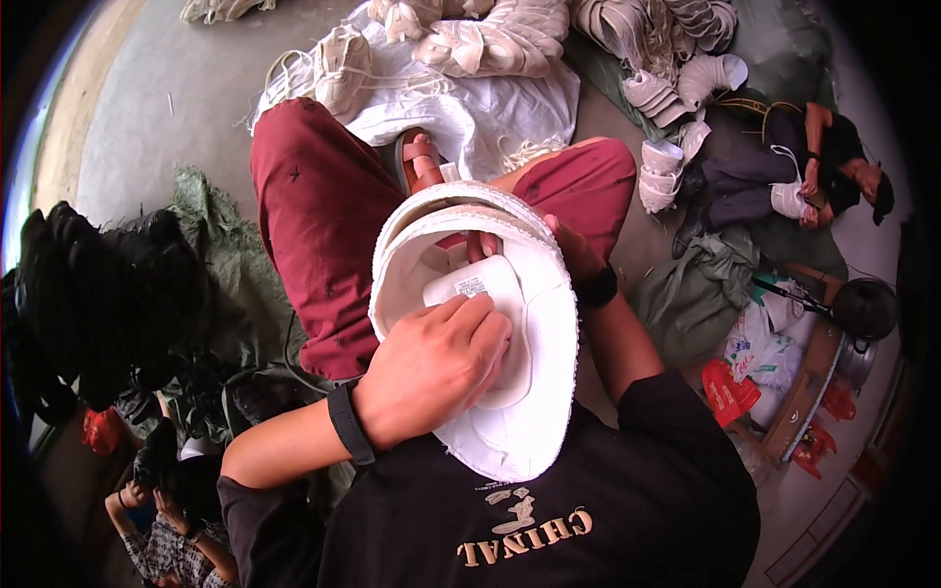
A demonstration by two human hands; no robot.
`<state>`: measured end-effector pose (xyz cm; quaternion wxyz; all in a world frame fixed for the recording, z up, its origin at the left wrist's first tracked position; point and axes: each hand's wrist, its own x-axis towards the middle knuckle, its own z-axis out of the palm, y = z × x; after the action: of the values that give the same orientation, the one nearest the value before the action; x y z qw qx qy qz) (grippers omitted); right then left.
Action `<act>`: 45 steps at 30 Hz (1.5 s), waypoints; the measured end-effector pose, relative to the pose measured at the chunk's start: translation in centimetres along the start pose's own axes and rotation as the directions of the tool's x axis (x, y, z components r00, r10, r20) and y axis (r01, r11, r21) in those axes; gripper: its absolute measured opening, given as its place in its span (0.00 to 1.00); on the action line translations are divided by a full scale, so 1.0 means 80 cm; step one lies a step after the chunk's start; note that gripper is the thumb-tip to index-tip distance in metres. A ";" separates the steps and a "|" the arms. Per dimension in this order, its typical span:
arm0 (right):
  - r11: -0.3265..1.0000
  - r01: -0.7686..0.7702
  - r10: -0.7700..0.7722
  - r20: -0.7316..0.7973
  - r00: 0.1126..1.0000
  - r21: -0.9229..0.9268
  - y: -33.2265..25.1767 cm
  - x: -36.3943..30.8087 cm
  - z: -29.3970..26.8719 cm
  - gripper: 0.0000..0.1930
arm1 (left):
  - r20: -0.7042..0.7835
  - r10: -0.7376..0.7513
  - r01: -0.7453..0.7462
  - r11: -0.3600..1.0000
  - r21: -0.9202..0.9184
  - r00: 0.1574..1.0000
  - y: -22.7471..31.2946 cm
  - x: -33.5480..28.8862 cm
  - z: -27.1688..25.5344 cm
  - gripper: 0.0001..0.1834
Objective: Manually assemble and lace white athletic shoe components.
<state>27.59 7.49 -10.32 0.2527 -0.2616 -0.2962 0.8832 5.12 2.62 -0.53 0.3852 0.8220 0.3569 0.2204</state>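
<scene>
A white shoe upper [544,363] with an overcast-stitched edge is held up before my chest, its open side toward me. Layered curved edges show at its far end. Inside lies a white tongue [505,279] with a small printed label. My left hand [431,363] is closed with bent fingers over the tongue, knuckles upward; its fingertips are hidden. My right hand [576,250] grips the upper's right side from behind, and a few fingertips show inside the opening near the far end.
Cream shoe uppers [490,44] lie in rows on a white sheet [470,113] beyond my knees. Dark shoe parts [93,304] are heaped at left. A co-worker [828,171] sits at far right with a shoe upper; another person [181,534] works at lower left.
</scene>
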 end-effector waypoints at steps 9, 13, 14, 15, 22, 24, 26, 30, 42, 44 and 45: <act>0.994 -0.040 0.036 -0.040 0.999 -0.098 -0.013 -0.002 0.004 0.43 | -0.092 -0.185 0.164 0.966 -0.198 0.978 -0.003 -0.012 -0.006 0.10; 0.996 -0.014 0.014 -0.006 1.000 -0.090 -0.014 0.001 0.009 0.43 | -0.158 -0.234 0.139 0.878 -0.458 0.959 -0.008 -0.019 -0.018 0.07; 0.996 -0.013 0.013 -0.006 1.000 -0.090 -0.012 0.001 0.008 0.43 | -0.157 -0.234 0.139 0.878 -0.457 0.959 -0.011 -0.023 -0.021 0.07; 0.997 -0.008 0.008 -0.004 1.000 -0.077 -0.010 0.000 0.006 0.43 | -0.161 -0.237 0.120 0.843 -0.525 0.958 -0.014 -0.026 -0.024 0.05; 0.996 -0.014 0.015 0.003 1.000 -0.091 -0.009 -0.001 0.004 0.43 | -0.168 -0.379 0.129 0.644 -0.754 0.910 -0.018 -0.047 -0.030 0.07; 0.995 -0.018 0.019 0.004 1.000 -0.102 -0.009 0.000 0.005 0.43 | -0.200 -0.419 0.131 0.639 -0.758 0.886 -0.017 -0.052 -0.032 0.11; 0.994 -0.020 0.021 0.006 1.000 -0.108 -0.006 0.001 0.003 0.43 | -0.210 -0.424 0.097 0.596 -0.797 0.881 -0.017 -0.056 -0.031 0.11; 0.999 0.016 -0.014 0.051 0.999 -0.036 -0.001 0.008 0.005 0.42 | -0.245 -0.460 0.067 0.564 -0.823 0.853 -0.018 -0.064 -0.034 0.08; 0.999 0.035 -0.034 0.050 0.998 -0.010 -0.012 0.016 0.067 0.43 | -0.279 -0.579 -0.053 0.375 -0.925 0.766 -0.031 -0.112 -0.069 0.10; 0.999 0.030 -0.029 0.027 0.999 -0.026 -0.014 0.017 0.075 0.42 | -0.224 -0.638 -0.030 0.301 -0.953 0.736 -0.029 -0.118 -0.074 0.11; 1.000 0.017 -0.016 0.034 0.999 -0.026 -0.011 0.018 0.072 0.42 | -0.233 -0.647 -0.035 0.303 -0.952 0.726 -0.030 -0.122 -0.075 0.11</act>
<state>23.26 6.76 -6.22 0.2513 -0.2473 -0.3141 0.8815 -6.01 -0.80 0.39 0.6776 0.2593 0.4313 0.5362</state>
